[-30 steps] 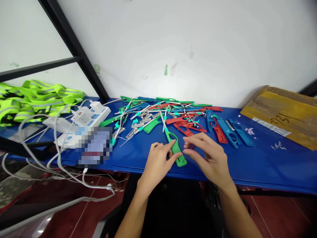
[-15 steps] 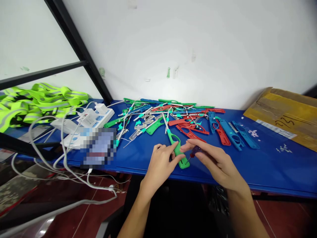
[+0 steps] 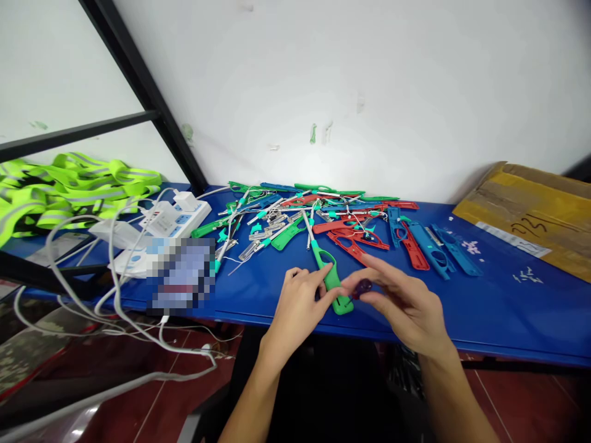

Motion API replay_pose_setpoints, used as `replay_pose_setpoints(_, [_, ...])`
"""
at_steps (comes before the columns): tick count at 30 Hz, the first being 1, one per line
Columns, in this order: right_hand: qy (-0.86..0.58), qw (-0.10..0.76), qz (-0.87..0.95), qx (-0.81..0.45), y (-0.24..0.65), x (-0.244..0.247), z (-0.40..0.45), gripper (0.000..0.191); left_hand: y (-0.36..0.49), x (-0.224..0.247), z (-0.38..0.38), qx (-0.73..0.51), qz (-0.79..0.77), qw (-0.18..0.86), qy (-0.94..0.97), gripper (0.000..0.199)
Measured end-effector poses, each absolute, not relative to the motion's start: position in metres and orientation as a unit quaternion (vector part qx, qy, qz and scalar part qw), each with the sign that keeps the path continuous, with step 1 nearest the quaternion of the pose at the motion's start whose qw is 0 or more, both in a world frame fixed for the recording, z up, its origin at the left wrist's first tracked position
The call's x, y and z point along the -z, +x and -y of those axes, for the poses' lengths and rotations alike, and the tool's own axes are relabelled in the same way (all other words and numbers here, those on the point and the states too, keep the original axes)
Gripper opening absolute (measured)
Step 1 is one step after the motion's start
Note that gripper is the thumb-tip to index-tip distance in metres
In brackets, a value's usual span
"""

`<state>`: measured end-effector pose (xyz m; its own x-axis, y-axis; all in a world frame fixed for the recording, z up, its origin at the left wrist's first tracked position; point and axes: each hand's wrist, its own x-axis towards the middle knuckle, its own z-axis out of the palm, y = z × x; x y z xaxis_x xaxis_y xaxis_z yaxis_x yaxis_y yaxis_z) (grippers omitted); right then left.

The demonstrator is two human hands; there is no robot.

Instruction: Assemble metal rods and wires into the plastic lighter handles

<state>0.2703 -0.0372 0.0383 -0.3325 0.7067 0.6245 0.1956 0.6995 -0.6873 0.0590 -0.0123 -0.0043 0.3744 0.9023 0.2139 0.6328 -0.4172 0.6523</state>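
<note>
Left hand [image 3: 300, 301]: our fingers pin the green casing [image 3: 344, 309] on the tabletop [image 3: 462, 314] | Right hand [image 3: 406, 301]: our fingers grip the dark screwdriver [image 3: 364, 287], tip near the casing's near end | Care: we should square the shaft, press evenly, turn gently.

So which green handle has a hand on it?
The green handle nearest the front edge of the blue table, with the left hand on it. The other green handles lie farther back, with no hand on them.
</note>
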Motion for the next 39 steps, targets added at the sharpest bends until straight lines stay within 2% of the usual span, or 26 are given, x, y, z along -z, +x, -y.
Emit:
replay_pose_setpoints(2, [-0.294,0.546,0.752,-0.224,0.266,-0.035,0.035,0.059,0.059,0.005,0.012,-0.282,-0.485,0.24,0.792,0.039])
replay_pose_setpoints(5, [-0.319,0.578,0.735,-0.155,0.257,-0.032,0.031,0.04,0.059,0.005,0.012,-0.284,-0.487,0.24,0.79,0.041])
replay_pose_setpoints(9, [-0.338,0.598,0.715,-0.134,0.26,-0.039,0.039,0.039,0.06,0.005,0.012,-0.289,-0.488,0.243,0.787,0.044])
replay_pose_setpoints(12, [-0.403,0.632,0.659,-0.067,0.275,-0.044,0.046,0.035,0.06,0.006,0.012,-0.297,-0.484,0.251,0.784,0.047])
replay_pose_setpoints(13, [-0.443,0.602,0.663,-0.034,0.281,-0.045,0.045,0.029,0.059,0.006,0.012,-0.299,-0.481,0.253,0.784,0.047])
replay_pose_setpoints(15, [-0.518,0.468,0.716,0.022,0.291,-0.041,0.038,0.015,0.059,0.008,0.011,-0.302,-0.477,0.254,0.786,0.045])
replay_pose_setpoints(17, [-0.537,0.335,0.773,0.052,0.295,-0.031,0.026,0.017,0.057,0.011,0.011,-0.314,-0.472,0.261,0.781,0.043])
replay_pose_setpoints(19, [-0.526,0.273,0.803,0.062,0.295,-0.019,0.015,0.023,0.056,0.013,0.011,-0.341,-0.46,0.285,0.768,0.039])
replay_pose_setpoints(26, [-0.524,0.207,0.819,0.106,0.272,0.0,0.013,0.042,0.052,0.017,0.013,-0.421,-0.44,0.343,0.715,0.036])
replay_pose_setpoints(32, [-0.562,0.173,0.802,0.108,0.226,0.006,0.03,0.069,0.044,0.016,0.015,-0.514,-0.454,0.396,0.61,0.038])
replay_pose_setpoints(33, [-0.572,0.166,0.797,0.099,0.221,0.007,0.032,0.068,0.043,0.016,0.015,-0.519,-0.452,0.401,0.604,0.037])
replay_pose_setpoints(36, [-0.589,0.16,0.79,0.059,0.217,0.005,0.036,0.047,0.044,0.015,0.016,-0.525,-0.443,0.413,0.598,0.036])
replay_pose_setpoints(39, [-0.586,0.184,0.789,0.021,0.23,-0.001,0.037,0.046,0.044,0.015,0.018,-0.532,-0.431,0.419,0.596,0.037])
